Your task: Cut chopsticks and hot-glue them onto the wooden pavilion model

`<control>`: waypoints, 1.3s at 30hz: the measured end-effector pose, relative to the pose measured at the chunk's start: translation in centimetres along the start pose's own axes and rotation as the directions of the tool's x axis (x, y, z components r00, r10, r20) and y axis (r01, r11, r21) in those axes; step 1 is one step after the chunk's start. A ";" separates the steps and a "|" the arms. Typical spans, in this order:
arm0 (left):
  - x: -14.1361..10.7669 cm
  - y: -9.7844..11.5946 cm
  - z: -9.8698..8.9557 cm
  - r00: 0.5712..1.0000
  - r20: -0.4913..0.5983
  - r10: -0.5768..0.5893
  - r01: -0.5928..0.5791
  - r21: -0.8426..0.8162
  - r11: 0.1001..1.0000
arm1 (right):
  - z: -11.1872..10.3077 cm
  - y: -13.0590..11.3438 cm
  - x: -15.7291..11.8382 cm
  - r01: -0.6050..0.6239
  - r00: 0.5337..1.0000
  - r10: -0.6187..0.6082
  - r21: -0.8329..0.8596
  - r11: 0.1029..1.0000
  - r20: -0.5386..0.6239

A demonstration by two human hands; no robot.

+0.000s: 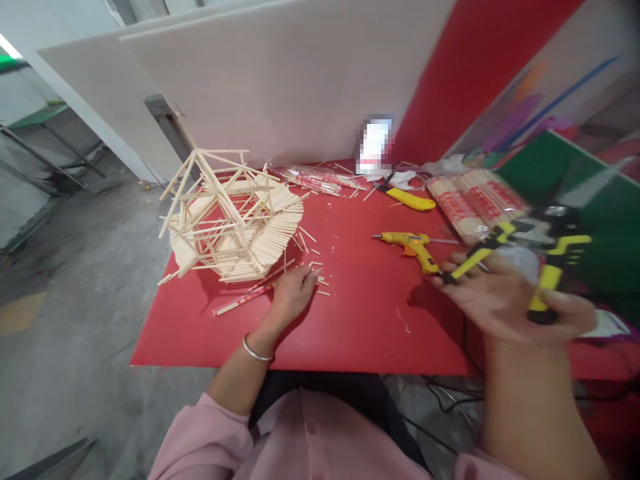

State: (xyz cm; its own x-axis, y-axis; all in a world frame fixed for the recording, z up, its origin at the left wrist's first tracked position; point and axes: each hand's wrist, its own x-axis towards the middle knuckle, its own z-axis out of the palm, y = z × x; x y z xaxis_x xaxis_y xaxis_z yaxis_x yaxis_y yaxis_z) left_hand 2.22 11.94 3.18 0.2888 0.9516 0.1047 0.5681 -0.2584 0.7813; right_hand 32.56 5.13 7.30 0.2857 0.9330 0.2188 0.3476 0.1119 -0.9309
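My right hand (pixel 505 297) is raised palm up at the right and holds pliers (pixel 547 277) with yellow and black handles. The handles are spread apart, and motion blurs the plier head. At the table's middle left, my left hand (pixel 293 293) rests with its fingers drawn together beside short cut stick pieces (pixel 323 283). Whatever lies between those fingers, if anything, is too small to make out. Just beyond it stands a model framework (pixel 220 227) of thin wooden sticks with a peaked top and a flared, slatted ring. Chopsticks in a red-printed wrapper (pixel 243 300) lie between model and hand.
A yellow glue gun (pixel 410 247) lies left of my right hand. Behind it are a yellow-handled cutter (pixel 407 198), packs of chopsticks (pixel 477 197) and a lit phone (pixel 375 143). White boards (pixel 280 80) border the red table (pixel 350 333); cables (pixel 450 397) hang at the front.
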 end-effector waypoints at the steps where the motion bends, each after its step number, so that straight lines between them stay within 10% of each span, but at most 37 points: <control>1: 0.0 0.1 0.0 1.000 -0.005 -0.003 0.003 0.009 1.000 | 0.0 0.4 -0.1 -0.085 0.996 0.086 0.121 0.989 -0.002; 3: 0.0 0.2 -0.1 1.000 -0.015 -0.005 0.005 0.007 1.000 | 0.3 1.1 -0.5 -0.249 0.966 0.258 0.217 0.944 -0.012; 6: 0.1 0.2 -0.2 1.000 -0.011 -0.018 0.017 -0.075 0.997 | 1.4 1.7 -1.6 -0.307 0.951 0.301 -0.143 0.941 -0.065; 10: 0.2 0.2 0.0 0.998 -0.005 -0.063 0.060 -0.244 0.968 | 2.9 2.6 -3.2 -0.102 0.991 0.134 -0.635 0.766 0.003; 15: 0.3 0.3 0.3 0.990 -0.046 -0.130 0.100 -0.409 0.907 | 5.1 3.0 -4.1 0.150 0.985 -0.020 -0.808 0.569 0.169; 20: 0.3 0.5 0.2 0.984 -0.013 -0.179 0.147 -0.517 0.843 | 10.5 0.7 -4.1 0.329 0.941 -0.307 -0.593 0.734 0.142; 27: -0.1 0.0 0.7 0.971 0.185 -0.151 0.236 -0.636 0.735 | 15.6 -1.1 -2.9 0.295 0.951 -0.267 -0.207 0.933 0.156; 35: -0.1 0.5 -0.6 0.992 -0.090 -0.085 0.097 0.134 0.986 | 14.7 -0.4 -2.3 0.063 0.991 -0.044 -0.155 0.986 0.124; 39: 0.0 0.7 -0.9 0.997 -0.072 -0.033 0.038 0.075 0.996 | 15.3 0.3 -2.7 0.040 0.994 -0.026 -0.128 0.991 0.105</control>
State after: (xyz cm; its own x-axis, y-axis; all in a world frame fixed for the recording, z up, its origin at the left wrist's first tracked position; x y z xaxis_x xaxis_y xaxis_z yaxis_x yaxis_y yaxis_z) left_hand 1.91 11.89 4.28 0.2141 0.9691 0.1228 0.6346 -0.2336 0.7367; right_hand 18.24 7.91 1.93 0.1815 0.9604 0.2116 0.4706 0.1041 -0.8762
